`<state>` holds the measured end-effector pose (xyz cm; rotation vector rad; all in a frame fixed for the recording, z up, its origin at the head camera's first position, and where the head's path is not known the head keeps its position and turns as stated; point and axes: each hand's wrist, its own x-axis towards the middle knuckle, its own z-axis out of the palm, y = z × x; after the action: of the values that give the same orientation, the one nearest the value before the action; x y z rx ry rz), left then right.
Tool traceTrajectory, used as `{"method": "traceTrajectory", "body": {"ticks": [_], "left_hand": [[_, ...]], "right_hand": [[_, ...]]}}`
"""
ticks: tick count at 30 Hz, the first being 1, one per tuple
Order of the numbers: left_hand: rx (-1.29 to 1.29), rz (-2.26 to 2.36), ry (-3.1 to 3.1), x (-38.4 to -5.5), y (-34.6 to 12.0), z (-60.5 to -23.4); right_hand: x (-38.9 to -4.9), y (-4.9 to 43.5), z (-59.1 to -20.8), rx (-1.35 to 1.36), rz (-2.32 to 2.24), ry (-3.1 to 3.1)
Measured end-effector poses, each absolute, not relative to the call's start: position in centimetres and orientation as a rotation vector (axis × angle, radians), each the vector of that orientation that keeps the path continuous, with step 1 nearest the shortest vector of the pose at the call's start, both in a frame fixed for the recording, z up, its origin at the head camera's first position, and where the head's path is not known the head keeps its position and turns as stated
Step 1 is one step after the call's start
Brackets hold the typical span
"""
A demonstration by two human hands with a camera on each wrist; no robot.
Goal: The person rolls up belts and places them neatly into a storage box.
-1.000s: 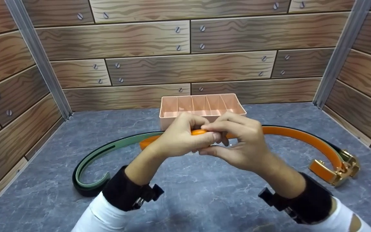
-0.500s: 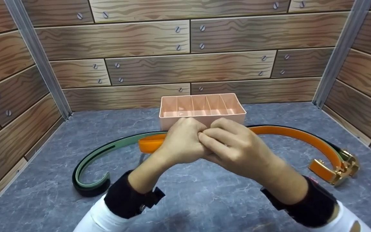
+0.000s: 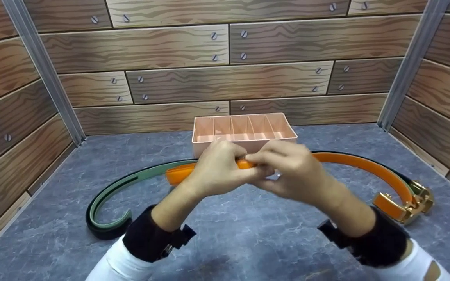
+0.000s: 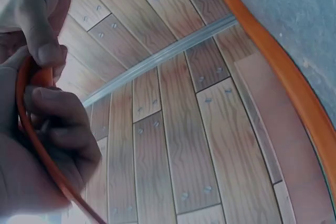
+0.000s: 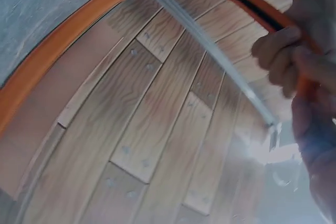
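The head view showed both your hands raised above the middle of the worktop (image 3: 248,234), close together on the orange belt (image 3: 245,163). Your left hand (image 3: 219,168) had its thumb and fingers curled round the strap, while your right hand (image 3: 295,168) pinched it just beside them. Left of your hands the belt bent back in a loop; the right wrist view showed a black strip along the part that led to your fingers. On the worktop, the green belt (image 3: 158,169) curled toward the left edge, and gold fittings (image 3: 422,201) lay toward the right edge. Behind your hands — near the far edge — stood a pink divided box (image 3: 248,146).
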<state>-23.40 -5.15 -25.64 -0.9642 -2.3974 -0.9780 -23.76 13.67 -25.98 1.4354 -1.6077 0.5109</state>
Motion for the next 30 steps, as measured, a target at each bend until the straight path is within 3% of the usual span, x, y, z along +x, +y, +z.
{"method": "traceTrajectory", "body": {"ticks": [6, 18, 27, 30], "left_hand": [[-1.237, -1.184, -2.090, -24.1, -5.3, -26.3], [-1.410, -1.717, -1.819, -24.7, -4.4, -27.4], [-1.318, -1.760, -2.042, -23.8, -4.4, -27.0], [-1.219, -1.522, -2.214, -23.8, -4.6, -26.8]], "right_hand": [[-25.0, 14.4, -25.8, 1.494, 0.952, -1.571], [-24.5, 13.3, -26.3, 1.671, 1.399, -1.404], [-23.7, 13.0, -26.7, 1.547, 1.111, -1.528], [-23.5, 12.8, -26.9, 1.486, 0.811, -1.605]]}}
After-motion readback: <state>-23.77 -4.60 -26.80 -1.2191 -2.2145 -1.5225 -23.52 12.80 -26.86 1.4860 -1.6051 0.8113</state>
